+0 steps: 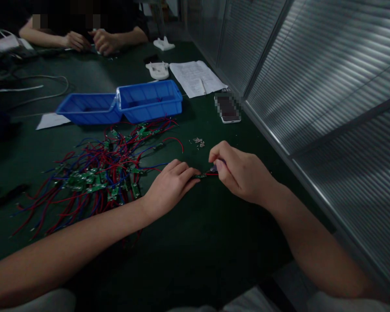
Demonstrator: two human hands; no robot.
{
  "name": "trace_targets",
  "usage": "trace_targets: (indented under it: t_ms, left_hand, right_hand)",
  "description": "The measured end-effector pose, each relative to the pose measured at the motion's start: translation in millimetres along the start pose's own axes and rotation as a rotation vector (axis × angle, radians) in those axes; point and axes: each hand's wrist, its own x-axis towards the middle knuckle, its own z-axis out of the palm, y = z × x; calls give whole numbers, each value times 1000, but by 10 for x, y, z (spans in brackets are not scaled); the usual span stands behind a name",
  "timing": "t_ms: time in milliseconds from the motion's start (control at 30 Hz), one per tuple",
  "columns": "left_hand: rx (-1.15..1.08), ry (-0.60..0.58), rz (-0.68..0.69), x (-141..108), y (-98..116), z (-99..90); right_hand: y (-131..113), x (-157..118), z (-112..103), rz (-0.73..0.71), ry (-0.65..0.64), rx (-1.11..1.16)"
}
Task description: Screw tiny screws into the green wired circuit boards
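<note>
My left hand (172, 184) pinches a small green circuit board (200, 176) just above the dark green table. A red wire (211, 174) runs from that board toward my right hand (238, 173). The right fingers are closed around a small tool with a greyish end (213, 168), most of it hidden in the hand; its exact kind cannot be made out. Beyond my hands lies a little scatter of tiny metal pieces (199, 142), perhaps screws. To the left of my left hand is a tangled heap of green circuit boards (87, 178) with red and blue wires.
Two blue bins (151, 108) stand behind the heap. Printed papers (195, 76) with a pen, a phone (228, 108) and white plastic parts (158, 70) lie farther back. A partition with blinds (312, 86) borders the right side. Across the table, another person's hands (104, 42) are at work.
</note>
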Motion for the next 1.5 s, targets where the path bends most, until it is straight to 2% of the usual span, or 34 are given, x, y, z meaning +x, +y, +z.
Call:
trace_targets:
  t_ms: [67, 133, 300, 467, 567, 767, 867, 967, 1033, 1200, 1400, 1500]
  left_hand:
    - [2, 0, 0, -1, -3, 9]
    - [0, 4, -1, -3, -6, 18]
    - [9, 12, 0, -5, -10, 32]
    - [22, 28, 2, -10, -8, 32]
    - [33, 28, 2, -13, -3, 33]
    - [53, 30, -3, -10, 5, 34]
    - [45, 25, 2, -5, 5, 29]
    - [31, 22, 3, -2, 1, 25]
    - [31, 26, 6, -2, -3, 27]
    - [45, 34, 15, -3, -14, 33]
    - [39, 34, 22, 1, -15, 19]
    - [28, 27, 20, 6, -15, 14]
  right_hand:
    - [27, -9, 9, -40, -35, -13]
    - [54, -26, 41, -48, 0, -63]
    - [37, -30, 93, 93, 151, -265]
    - [-24, 5, 52, 2, 78, 2]
    - [-30, -6, 58, -38, 51, -58]
    - [-30, -52, 105, 21, 256, -329]
    - [-52, -48, 87, 27, 208, -282]
    - [-79, -45, 71, -48, 105, -83]
    - [-93, -50, 71, -88, 73, -52]
    - [-93, -54, 81, -78, 67, -95]
    - [-35, -24, 75, -31, 174, -262]
    - [-10, -8, 65, -27, 124, -129]
